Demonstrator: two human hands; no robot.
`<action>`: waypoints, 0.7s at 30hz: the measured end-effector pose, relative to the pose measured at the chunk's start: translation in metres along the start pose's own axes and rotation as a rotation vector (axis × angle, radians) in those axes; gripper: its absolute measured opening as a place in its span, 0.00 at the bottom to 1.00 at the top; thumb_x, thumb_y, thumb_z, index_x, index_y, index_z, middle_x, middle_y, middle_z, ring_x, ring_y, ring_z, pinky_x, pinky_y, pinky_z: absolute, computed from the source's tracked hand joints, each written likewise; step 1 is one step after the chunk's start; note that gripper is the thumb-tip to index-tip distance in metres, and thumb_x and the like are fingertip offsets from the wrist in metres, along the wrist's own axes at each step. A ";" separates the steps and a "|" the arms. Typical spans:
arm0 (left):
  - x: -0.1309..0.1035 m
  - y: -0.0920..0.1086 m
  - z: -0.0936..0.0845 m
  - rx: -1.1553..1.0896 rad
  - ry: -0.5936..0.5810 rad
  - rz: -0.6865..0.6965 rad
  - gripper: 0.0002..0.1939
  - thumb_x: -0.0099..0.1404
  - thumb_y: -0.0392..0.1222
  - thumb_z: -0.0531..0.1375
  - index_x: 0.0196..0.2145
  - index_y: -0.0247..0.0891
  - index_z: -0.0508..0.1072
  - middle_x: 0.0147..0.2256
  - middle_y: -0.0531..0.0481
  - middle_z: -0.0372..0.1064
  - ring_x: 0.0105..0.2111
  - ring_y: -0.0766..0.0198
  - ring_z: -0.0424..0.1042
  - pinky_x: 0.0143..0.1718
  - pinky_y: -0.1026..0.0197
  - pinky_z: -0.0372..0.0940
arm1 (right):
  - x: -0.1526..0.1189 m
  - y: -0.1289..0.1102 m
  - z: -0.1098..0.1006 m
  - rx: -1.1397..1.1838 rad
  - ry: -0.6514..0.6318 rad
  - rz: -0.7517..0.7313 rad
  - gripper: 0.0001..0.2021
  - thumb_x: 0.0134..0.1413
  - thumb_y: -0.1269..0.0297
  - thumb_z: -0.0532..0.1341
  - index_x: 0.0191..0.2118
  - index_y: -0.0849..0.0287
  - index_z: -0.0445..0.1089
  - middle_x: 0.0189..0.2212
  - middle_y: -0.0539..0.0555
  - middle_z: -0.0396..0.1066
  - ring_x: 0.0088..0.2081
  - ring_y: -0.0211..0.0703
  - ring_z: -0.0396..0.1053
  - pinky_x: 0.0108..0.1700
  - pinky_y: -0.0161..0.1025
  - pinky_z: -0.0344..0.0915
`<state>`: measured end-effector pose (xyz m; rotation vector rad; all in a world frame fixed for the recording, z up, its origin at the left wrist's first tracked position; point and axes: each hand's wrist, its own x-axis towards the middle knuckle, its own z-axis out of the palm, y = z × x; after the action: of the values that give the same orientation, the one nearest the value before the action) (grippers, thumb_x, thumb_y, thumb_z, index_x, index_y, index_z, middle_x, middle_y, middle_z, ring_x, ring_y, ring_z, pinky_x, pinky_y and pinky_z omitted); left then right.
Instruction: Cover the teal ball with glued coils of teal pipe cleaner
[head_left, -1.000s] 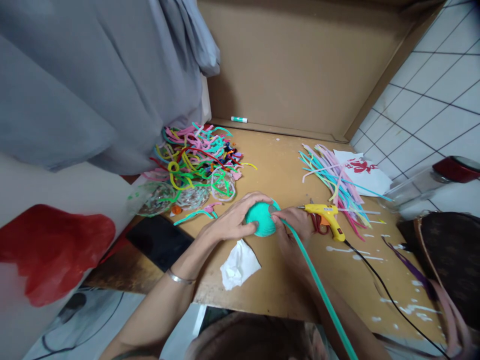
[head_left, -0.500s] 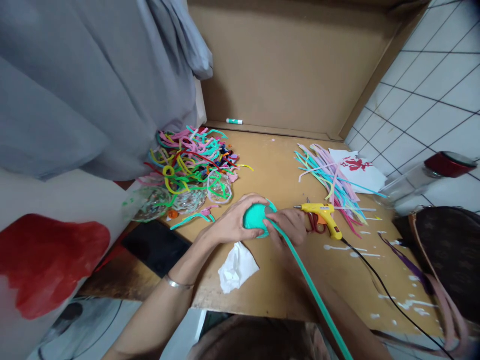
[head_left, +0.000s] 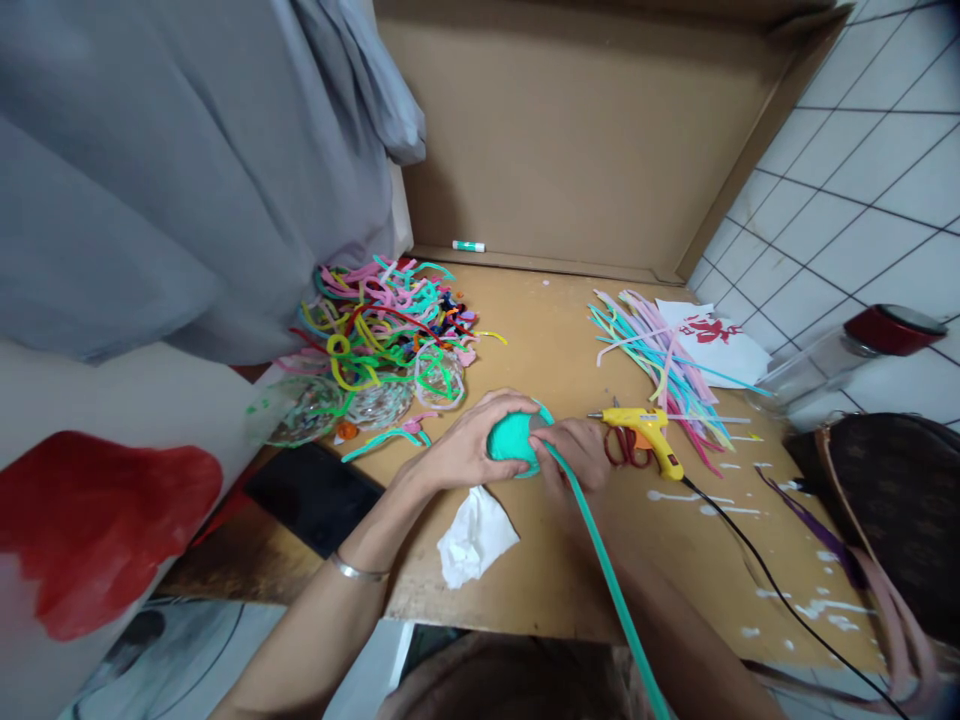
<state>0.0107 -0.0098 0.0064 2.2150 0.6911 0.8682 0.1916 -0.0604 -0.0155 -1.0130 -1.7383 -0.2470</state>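
Note:
A round turquoise piece point(head_left: 512, 438) is held above the table in my left hand point(head_left: 471, 440), whose thumb and fingers curve round its left side. At its right edge, my right hand point(head_left: 576, 458) pinches a long turquoise strip point(head_left: 611, 570) that trails down toward the bottom of the picture. A small grey patch shows between the fingers and the round piece; what it is I cannot make out. Just right of my right hand lie red-handled scissors point(head_left: 628, 449) and a yellow glue gun point(head_left: 645, 430). A crumpled white tissue point(head_left: 477, 538) rests below my left hand.
Colourful fuzzy stems point(head_left: 390, 310) are heaped at the left, beside a dark flat device point(head_left: 313, 497). More stems point(head_left: 660, 350) lie at the right near a red-lidded clear jar point(head_left: 892, 330) and a brown bag point(head_left: 892, 510). Cardboard point(head_left: 585, 130) stands behind the wooden table point(head_left: 547, 345).
The trailing end of the turquoise strip has swung left at the bottom. More of the scissors' handles shows beside my right hand. My left hand has hardly moved.

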 end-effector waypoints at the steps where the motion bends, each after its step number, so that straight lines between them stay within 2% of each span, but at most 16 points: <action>1: 0.000 0.000 0.000 0.000 -0.004 0.008 0.31 0.55 0.40 0.68 0.56 0.42 0.65 0.55 0.43 0.66 0.58 0.49 0.65 0.62 0.45 0.61 | 0.000 0.000 0.000 0.007 -0.003 0.009 0.04 0.60 0.71 0.61 0.37 0.55 0.68 0.30 0.49 0.74 0.32 0.40 0.70 0.39 0.42 0.63; 5: 0.000 0.001 -0.001 -0.001 -0.004 0.029 0.31 0.56 0.41 0.68 0.56 0.42 0.65 0.56 0.42 0.66 0.59 0.49 0.65 0.63 0.44 0.60 | 0.000 -0.001 -0.002 0.014 -0.019 0.012 0.03 0.60 0.71 0.61 0.36 0.56 0.69 0.29 0.50 0.74 0.32 0.39 0.71 0.39 0.42 0.62; 8: 0.000 0.000 -0.002 0.016 0.016 0.006 0.34 0.54 0.42 0.70 0.57 0.43 0.65 0.60 0.40 0.62 0.62 0.47 0.63 0.64 0.43 0.59 | 0.000 -0.002 -0.001 0.022 -0.033 0.030 0.03 0.60 0.71 0.61 0.36 0.56 0.70 0.30 0.49 0.74 0.33 0.39 0.71 0.40 0.42 0.62; 13: -0.001 -0.003 -0.004 0.053 -0.001 -0.022 0.35 0.53 0.45 0.71 0.56 0.43 0.66 0.63 0.38 0.56 0.63 0.44 0.61 0.64 0.43 0.58 | -0.001 0.000 0.001 0.032 0.024 0.009 0.03 0.60 0.71 0.61 0.36 0.56 0.69 0.29 0.49 0.74 0.32 0.38 0.71 0.39 0.41 0.61; 21: -0.002 -0.004 -0.003 0.106 -0.030 -0.013 0.32 0.56 0.47 0.69 0.57 0.43 0.65 0.62 0.39 0.57 0.63 0.45 0.62 0.64 0.45 0.59 | 0.004 -0.008 -0.006 0.020 -0.068 0.074 0.04 0.62 0.70 0.60 0.35 0.56 0.70 0.30 0.50 0.76 0.34 0.39 0.71 0.41 0.42 0.62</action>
<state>0.0067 -0.0074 0.0042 2.3096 0.7520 0.8071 0.1892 -0.0670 -0.0069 -1.0800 -1.7569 -0.1490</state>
